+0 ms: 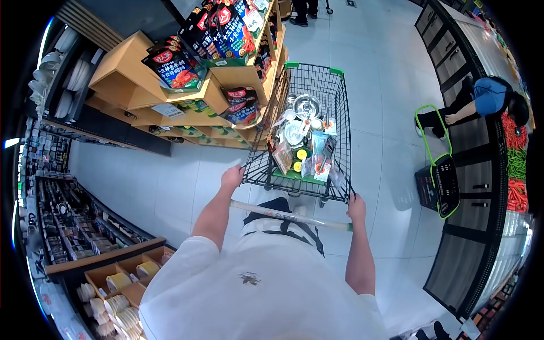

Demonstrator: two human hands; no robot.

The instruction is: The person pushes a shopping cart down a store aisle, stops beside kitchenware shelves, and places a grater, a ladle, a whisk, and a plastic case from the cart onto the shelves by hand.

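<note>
Head view: left hand and right hand are gripping the shopping cart at its near corners, fingers closed; packaged goods are lying inside, a green-handled basket standing to the cart's right.

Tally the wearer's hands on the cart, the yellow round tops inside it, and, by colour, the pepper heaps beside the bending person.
Left hand and right hand on cart: 2
Yellow round tops: 2
Red pepper heaps: 2
Green pepper heap: 1
Total: 7
</note>
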